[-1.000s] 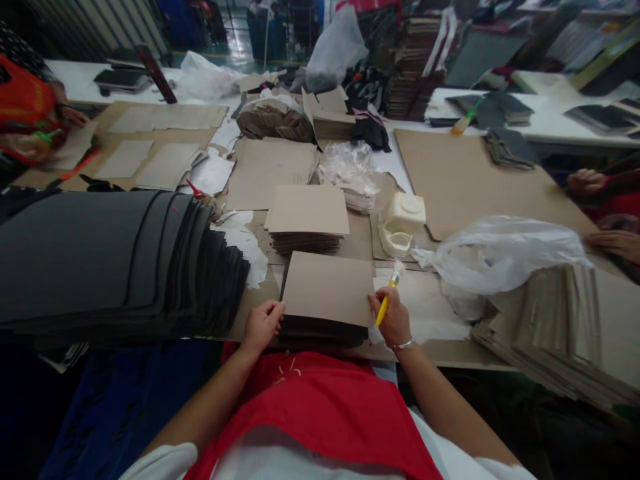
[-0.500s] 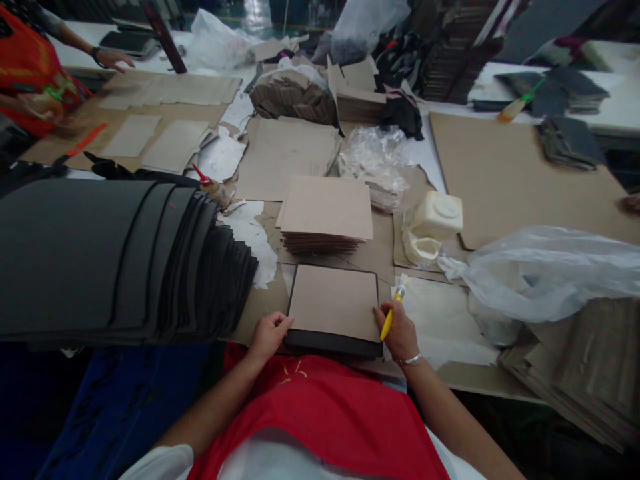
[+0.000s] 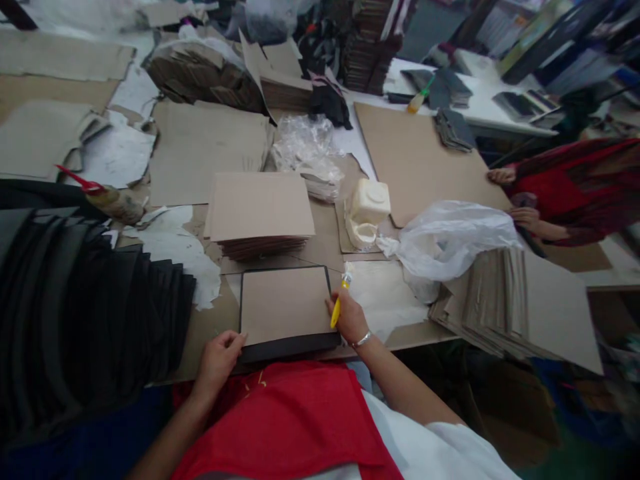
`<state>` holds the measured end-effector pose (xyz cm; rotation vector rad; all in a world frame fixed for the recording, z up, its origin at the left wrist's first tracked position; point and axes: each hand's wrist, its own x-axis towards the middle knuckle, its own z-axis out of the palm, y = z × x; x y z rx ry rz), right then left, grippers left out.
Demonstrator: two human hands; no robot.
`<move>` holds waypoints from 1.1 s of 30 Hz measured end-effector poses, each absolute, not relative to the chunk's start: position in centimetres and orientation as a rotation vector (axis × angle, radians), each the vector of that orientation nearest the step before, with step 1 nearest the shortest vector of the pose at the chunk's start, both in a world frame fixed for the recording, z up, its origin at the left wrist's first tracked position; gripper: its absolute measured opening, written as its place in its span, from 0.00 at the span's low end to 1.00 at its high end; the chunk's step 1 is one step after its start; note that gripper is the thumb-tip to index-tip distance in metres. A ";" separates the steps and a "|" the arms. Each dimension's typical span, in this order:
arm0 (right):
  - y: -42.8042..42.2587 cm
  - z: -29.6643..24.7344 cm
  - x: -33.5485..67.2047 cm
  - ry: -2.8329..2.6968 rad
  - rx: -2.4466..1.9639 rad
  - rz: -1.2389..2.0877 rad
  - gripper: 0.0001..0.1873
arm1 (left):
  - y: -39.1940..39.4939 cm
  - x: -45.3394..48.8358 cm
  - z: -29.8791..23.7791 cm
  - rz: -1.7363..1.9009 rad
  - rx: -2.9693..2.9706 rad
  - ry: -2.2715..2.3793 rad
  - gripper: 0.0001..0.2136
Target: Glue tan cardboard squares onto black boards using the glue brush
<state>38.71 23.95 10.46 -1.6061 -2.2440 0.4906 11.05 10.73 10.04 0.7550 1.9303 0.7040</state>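
OK so, clock centred on the work in front of me. Biggest thing is the tabletop point(image 3: 197, 333), pretty crowded. Pile of black sheets point(image 3: 100, 320) at 9 o'clock, fanned toward the middle. Stack of tan boards point(image 3: 263, 210) at 12, just beyond the work. Then the piece itself: one black sheet point(image 3: 295, 348) (can't tell if there's more under it) near the 6 o'clock edge, with a tan board point(image 3: 285, 303) lying flat on top, dark strip showing widest at 6.

Hands are apart, one per side. I've got the left hand point(image 3: 220, 360) pinching the board's corner at 8, and the right hand point(image 3: 349, 315) at 3, wrapped round a brush point(image 3: 336, 312), bristles up toward 12, fingertips at the board's edge.

My read: this is the lining-up step. Next move imo calls for light, even fingers on both sides so the board doesn't skew, and bristles kept off it.
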 end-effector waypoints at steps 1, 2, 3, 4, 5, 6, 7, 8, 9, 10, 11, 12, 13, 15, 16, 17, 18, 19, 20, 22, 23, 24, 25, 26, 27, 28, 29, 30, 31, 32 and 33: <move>24.0 10.5 38.7 -2.248 -1.611 0.490 0.05 | 10.7 11.1 10.0 0.705 0.744 1.920 0.20; 23.9 10.6 38.6 -2.251 -1.614 0.490 0.05 | 10.7 11.1 10.0 0.711 0.738 1.911 0.20; 23.9 10.7 38.6 -2.254 -1.618 0.492 0.05 | 10.8 11.1 10.0 0.717 0.734 1.905 0.20; 23.9 10.7 38.6 -2.257 -1.621 0.496 0.05 | 10.8 11.1 10.0 0.719 0.730 1.902 0.20; 24.0 10.8 38.5 -2.261 -1.626 0.497 0.05 | 10.8 11.1 10.0 0.719 0.725 1.903 0.20; 24.0 10.9 38.4 -2.268 -1.632 0.499 0.05 | 10.8 11.1 9.9 0.718 0.718 1.906 0.20; 24.0 11.0 38.4 -2.277 -1.637 0.502 0.05 | 10.9 11.1 9.9 0.716 0.712 1.910 0.20; 24.1 11.0 38.3 -2.289 -1.641 0.505 0.05 | 10.9 11.1 9.9 0.714 0.709 1.918 0.20; 24.1 11.0 38.3 -2.305 -1.645 0.508 0.05 | 11.0 11.1 10.0 0.712 0.710 1.926 0.19; 24.1 11.1 38.2 -2.321 -1.651 0.510 0.06 | 11.0 11.1 10.1 0.713 0.716 1.933 0.19; 24.1 11.1 38.2 -2.336 -1.659 0.508 0.07 | 11.1 11.2 10.2 0.715 0.726 1.939 0.18; 24.1 11.1 38.1 -2.352 -1.670 0.501 0.08 | 11.2 11.2 10.4 0.714 0.738 1.944 0.18; 24.2 11.1 38.1 -2.367 -1.682 0.489 0.08 | 11.3 11.3 10.6 0.713 0.752 1.948 0.17; 24.3 11.1 37.9 -2.395 -1.708 0.461 0.10 | 11.6 11.2 11.0 0.700 0.793 1.957 0.16; 24.4 11.2 37.8 -2.409 -1.722 0.449 0.11 | 11.8 11.1 11.1 0.686 0.825 1.968 0.16; 24.4 11.3 37.6 -2.426 -1.737 0.440 0.11 | 11.9 10.9 11.2 0.660 0.866 1.985 0.16; 24.5 11.4 37.4 -2.444 -1.755 0.431 0.11 | 12.0 10.7 11.4 0.621 0.916 2.006 0.16; 24.5 11.6 37.2 -2.463 -1.776 0.420 0.12 | 12.1 10.5 11.5 0.564 0.972 2.029 0.16; 24.5 11.9 37.0 -2.486 -1.798 0.406 0.12 | 12.2 10.3 11.8 0.491 1.029 2.055 0.16; 24.3 12.5 36.6 -2.531 -1.844 0.364 0.12 | 12.3 9.9 12.4 0.338 1.167 2.121 0.14; 24.3 12.8 36.5 -2.551 -1.869 0.339 0.12 | 12.3 9.9 12.8 0.280 1.264 2.159 0.13; 24.2 13.1 36.4 -2.567 -1.894 0.310 0.12 | 12.5 9.9 13.2 0.247 1.388 2.192 0.12; 24.2 13.4 36.3 -2.578 -1.918 0.275 0.13 | 12.6 10.0 13.5 0.235 1.541 2.200 0.13; 24.2 13.7 36.3 -2.583 -1.936 0.233 0.13 | 12.9 10.3 13.8 0.235 1.715 2.170 0.16; 24.2 13.9 36.3 -2.586 -1.943 0.188 0.13 | 13.2 10.6 14.1 0.231 1.888 2.093 0.19; 24.2 14.1 36.4 -2.593 -1.929 0.140 0.13 | 13.6 11.0 14.3 0.209 2.034 1.981 0.21; 24.3 14.3 36.4 -2.611 -1.888 0.094 0.13 | 14.1 11.4 14.4 0.167 2.141 1.858 0.22; 24.4 14.4 36.4 -2.641 -1.820 0.057 0.12 | 14.6 11.8 14.5 0.114 2.206 1.749 0.21; 24.5 14.4 36.4 -2.681 -1.728 0.037 0.11 | 15.1 12.2 14.5 0.060 2.241 1.668 0.20; 24.6 14.3 36.2 -2.725 -1.623 0.034 0.11 | 15.7 12.7 14.5 0.015 2.251 1.628 0.19; 24.7 14.2 36.0 -2.767 -1.521 0.047 0.13 | 16.4 13.1 14.6 -0.014 2.244 1.635 0.17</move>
